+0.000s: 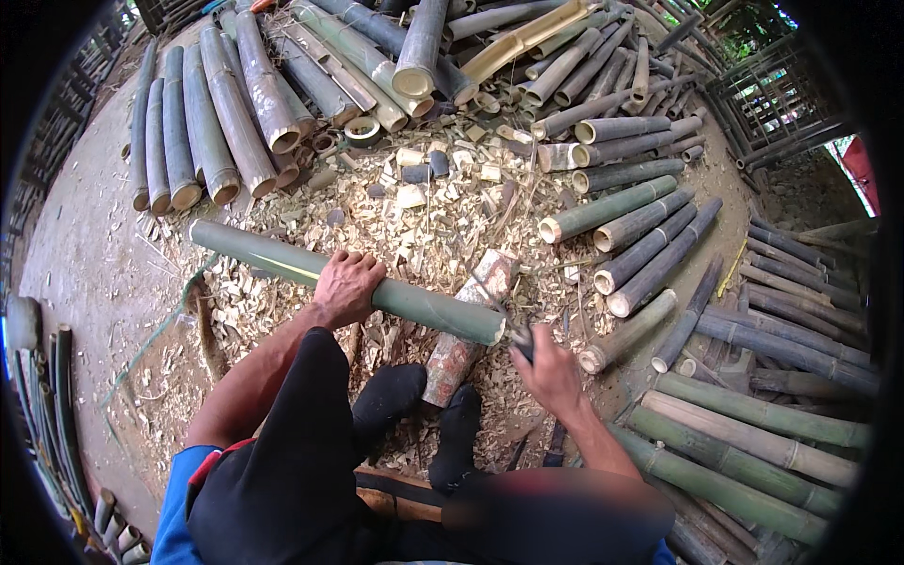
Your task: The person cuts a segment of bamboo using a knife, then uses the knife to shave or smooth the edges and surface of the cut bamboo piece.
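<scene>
Left hand point(347, 286) clasped over green bamboo pole point(282, 266); right hand point(549, 370) fisted on knife point(521, 341).

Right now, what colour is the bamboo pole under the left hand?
Green, with a pale yellowish streak; the bamboo pole under the left hand shows best in the head view.

My arms are bare from the elbow down, no gloves, no watch, no rings that I can see on my left hand point(347, 287) or my right hand point(549, 374). My shirt point(179, 513) is bright blue with short sleeves, with a thin red edge where it meets my dark clothing. I wear black trousers point(292, 461), loose and plain. On both feet I have black socks point(391, 395), no shoes. A blurred patch covers part of my right leg.
</scene>
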Available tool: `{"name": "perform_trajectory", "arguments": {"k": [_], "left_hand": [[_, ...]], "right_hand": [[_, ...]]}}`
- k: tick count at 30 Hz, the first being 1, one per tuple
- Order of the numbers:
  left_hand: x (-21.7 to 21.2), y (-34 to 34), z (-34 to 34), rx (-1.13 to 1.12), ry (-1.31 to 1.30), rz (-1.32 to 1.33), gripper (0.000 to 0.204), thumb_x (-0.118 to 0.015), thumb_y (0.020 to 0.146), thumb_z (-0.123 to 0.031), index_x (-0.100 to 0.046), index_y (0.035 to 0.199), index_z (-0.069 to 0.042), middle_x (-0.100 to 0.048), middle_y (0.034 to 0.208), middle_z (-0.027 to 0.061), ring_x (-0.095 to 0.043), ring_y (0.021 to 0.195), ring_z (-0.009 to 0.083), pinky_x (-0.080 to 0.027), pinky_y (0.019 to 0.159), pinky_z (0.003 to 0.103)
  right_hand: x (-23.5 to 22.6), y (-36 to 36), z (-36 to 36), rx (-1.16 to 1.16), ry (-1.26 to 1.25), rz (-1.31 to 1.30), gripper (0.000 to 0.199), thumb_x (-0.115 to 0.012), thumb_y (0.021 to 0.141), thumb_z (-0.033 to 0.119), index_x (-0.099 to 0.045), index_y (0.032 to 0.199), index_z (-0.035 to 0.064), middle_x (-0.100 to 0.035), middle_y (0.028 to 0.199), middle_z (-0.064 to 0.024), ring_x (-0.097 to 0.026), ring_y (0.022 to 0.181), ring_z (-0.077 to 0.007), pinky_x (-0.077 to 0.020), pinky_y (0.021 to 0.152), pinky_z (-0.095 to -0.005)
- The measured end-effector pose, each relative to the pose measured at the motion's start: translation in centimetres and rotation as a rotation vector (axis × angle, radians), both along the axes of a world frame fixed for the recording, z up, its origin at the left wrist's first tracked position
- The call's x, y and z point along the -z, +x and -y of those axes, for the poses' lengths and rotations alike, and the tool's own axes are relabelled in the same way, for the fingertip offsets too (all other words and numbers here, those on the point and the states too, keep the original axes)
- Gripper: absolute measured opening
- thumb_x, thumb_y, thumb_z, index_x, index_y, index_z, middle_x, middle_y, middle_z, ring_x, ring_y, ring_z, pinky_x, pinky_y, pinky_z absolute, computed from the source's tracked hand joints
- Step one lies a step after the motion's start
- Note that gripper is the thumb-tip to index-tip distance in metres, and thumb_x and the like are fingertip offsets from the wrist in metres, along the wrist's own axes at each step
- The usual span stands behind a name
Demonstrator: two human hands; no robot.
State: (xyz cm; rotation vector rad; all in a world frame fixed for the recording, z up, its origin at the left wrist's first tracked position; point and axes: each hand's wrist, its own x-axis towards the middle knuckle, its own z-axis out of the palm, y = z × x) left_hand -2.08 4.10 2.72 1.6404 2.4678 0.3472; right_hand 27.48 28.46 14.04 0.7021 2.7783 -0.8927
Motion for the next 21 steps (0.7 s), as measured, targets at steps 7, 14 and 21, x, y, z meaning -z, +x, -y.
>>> {"name": "perform_trajectory", "arguments": {"k": [7, 14, 21], "left_hand": [[0.5, 0.0, 1.2, -0.024, 0.025, -0.005, 0.032, -0.074, 0.078, -0.02, -0.065, 0.107, -0.01, -0.067, 0.101, 0.01, -0.066, 0.105, 0.0294, -0.047, 0.097, 0.045], [2.0, 0.9, 0.7, -0.049, 0.144, -0.092, 0.04, -0.077, 0.069, -0.014, -0.063, 0.107, -0.011, -0.065, 0.106, 0.0081, -0.063, 0.109, 0.0297, -0.045, 0.099, 0.046], [3.6, 2.2, 2.1, -0.133, 0.274, -0.243, 0.04, -0.069, 0.081, -0.01, -0.064, 0.12, -0.009, -0.066, 0.12, 0.0104, -0.063, 0.121, 0.0298, -0.044, 0.108, 0.049]], "right_hand": [[-6.2, -3.7, 2.5, -0.074, 0.11, -0.026, 0.036, -0.069, 0.102, 0.028, -0.05, 0.111, -0.0001, -0.07, 0.082, -0.0281, -0.073, 0.076, -0.0489, -0.057, 0.062, -0.0544], [1.5, -0.3, -1.7, 0.035, 0.145, 0.385, 0.037, -0.07, 0.102, 0.026, -0.051, 0.119, -0.0008, -0.071, 0.085, -0.0284, -0.075, 0.08, -0.0455, -0.059, 0.066, -0.0525], [-7.2, -3.9, 2.4, -0.119, 0.032, -0.339, 0.034, -0.069, 0.103, 0.024, -0.051, 0.118, -0.0002, -0.074, 0.088, -0.0267, -0.077, 0.079, -0.0437, -0.0597, 0.067, -0.0541]]}}
